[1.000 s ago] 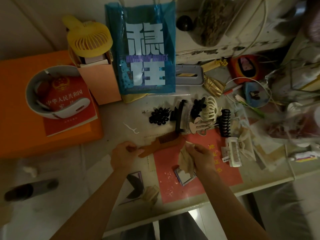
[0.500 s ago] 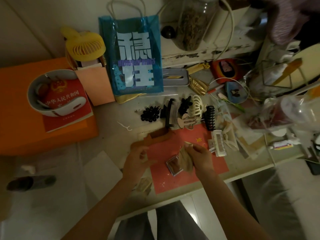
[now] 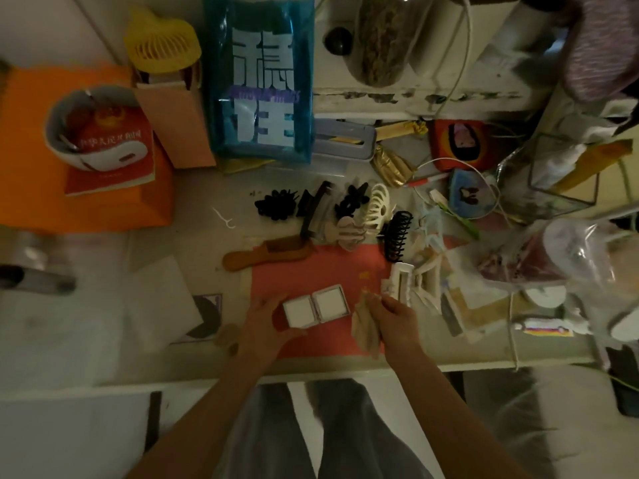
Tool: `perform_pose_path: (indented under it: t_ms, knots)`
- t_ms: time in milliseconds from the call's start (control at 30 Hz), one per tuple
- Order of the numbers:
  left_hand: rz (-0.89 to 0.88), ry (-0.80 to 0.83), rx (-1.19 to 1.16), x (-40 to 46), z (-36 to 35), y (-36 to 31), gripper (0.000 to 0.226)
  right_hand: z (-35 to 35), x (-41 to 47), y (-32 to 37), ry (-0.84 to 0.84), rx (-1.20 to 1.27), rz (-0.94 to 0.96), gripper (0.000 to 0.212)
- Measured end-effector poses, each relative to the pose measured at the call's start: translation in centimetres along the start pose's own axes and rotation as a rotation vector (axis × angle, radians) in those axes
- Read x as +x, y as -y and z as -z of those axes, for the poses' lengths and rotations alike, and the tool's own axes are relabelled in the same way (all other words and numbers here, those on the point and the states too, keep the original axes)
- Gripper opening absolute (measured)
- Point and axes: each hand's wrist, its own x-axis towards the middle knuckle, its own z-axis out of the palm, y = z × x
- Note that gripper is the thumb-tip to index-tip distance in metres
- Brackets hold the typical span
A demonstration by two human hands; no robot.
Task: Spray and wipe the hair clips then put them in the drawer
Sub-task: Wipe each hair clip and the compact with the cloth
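A pale, cluttered table is sitting in dim light, its front edge running across the view above the person's knees. A red mat is lying near that edge. The left hand is curling round the left side of an open compact showing 2 white squares. The right hand is pinching a beige cloth just right of the compact. The clips are lying in a cluster beyond the mat: black ones, a cream one and a white clip near the right hand. A brown comb is lying at the mat's far left corner. A blue bag is standing behind, bearing large white Chinese characters. A red book with Chinese print is resting on an orange box.
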Motion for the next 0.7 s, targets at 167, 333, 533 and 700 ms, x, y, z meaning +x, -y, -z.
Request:
perform_pose_path:
  t_ms: [167,333,533,700]
  knots:
    - [0.056,0.056,-0.046,-0.3,-1.2,0.1,0.088,0.7,0.6,-0.4,0.076,-0.021,-0.006,0.019]
    - [0.008,-0.065,-0.025,0.0,-1.6,0.4,0.085,0.7,0.9,-0.4,0.071,-0.002,-0.004,0.013]
    - [-0.018,-0.04,-0.008,0.4,-1.3,0.7,0.074,0.7,0.7,-0.6,0.053,0.006,-0.014,0.016]
    - [0.041,0.03,-0.123,0.3,-1.0,-0.1,0.062,0.9,0.3,-0.6,0.038,0.035,-0.024,0.017]
